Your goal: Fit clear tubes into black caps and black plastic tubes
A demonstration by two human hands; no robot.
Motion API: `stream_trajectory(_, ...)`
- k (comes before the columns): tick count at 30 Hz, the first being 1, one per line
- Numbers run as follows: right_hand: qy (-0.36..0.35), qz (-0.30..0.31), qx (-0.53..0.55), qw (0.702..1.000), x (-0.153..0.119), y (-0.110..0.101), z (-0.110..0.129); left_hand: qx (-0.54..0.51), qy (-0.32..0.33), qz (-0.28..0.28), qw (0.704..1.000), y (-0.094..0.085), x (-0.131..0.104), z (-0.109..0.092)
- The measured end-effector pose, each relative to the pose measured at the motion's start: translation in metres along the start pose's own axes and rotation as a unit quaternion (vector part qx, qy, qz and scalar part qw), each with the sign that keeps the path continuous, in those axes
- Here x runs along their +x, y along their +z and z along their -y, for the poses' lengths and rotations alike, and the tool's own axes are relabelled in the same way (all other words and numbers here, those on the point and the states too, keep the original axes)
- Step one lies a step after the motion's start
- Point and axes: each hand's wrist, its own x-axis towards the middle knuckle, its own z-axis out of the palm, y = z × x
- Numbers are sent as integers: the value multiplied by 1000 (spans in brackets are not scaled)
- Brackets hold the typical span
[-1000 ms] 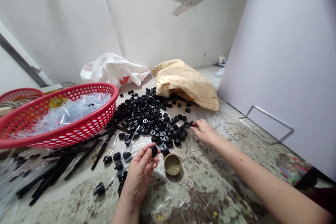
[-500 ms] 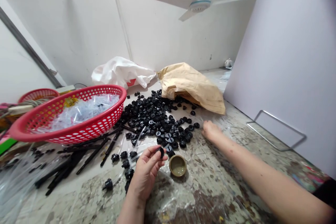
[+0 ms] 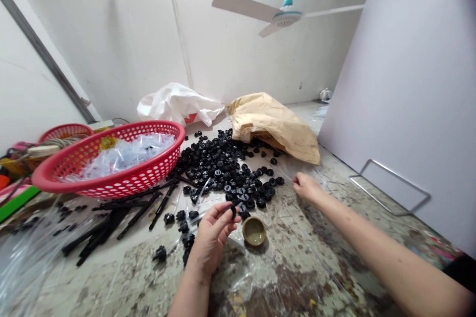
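Note:
Between thumb and fingers, my left hand (image 3: 216, 228) pinches a small round black part (image 3: 233, 211), just left of a small round bowl (image 3: 254, 231) with clear liquid in it. My right hand (image 3: 305, 186) is closed near the right edge of the pile of black parts (image 3: 219, 163), below the brown paper bag (image 3: 275, 126). What its fingers hold, if anything, is too small to make out; thin clear strands lie around it. Several loose black parts lie left of my left wrist.
A red perforated basket (image 3: 111, 190) holding clear plastic pieces stands at the left, with black rods (image 3: 139, 215) beside and under it. A white bag (image 3: 178, 101) lies at the back. At the right stands a pale panel with a metal wire frame (image 3: 390, 185).
The whole view has shifted slightly, so most things appear a little further right and lower. My left hand still pinches the black part, and my right hand remains closed beside the pile.

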Motion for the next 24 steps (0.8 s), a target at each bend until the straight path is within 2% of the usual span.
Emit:
stream_trajectory(8,-53,-24,120,991,-37,-16,-8,3,4,2,1000,-1,0,-2)
stream_trajectory(12,-74,17,178,981,-68,-12,-13,-1,4,3,1000,0,-1,-2)
stream_trajectory(16,-128,38,254,958,-98,-17,1,-8,-10,14,1000,1,-1,0)
stream_trajectory(19,-196,35,211,957,-113,-25,19,-7,-12,19,1000,1,0,1)
stream_trajectory(24,-323,-24,30,946,-120,-22,45,-2,-22,25,999,2,-1,0)
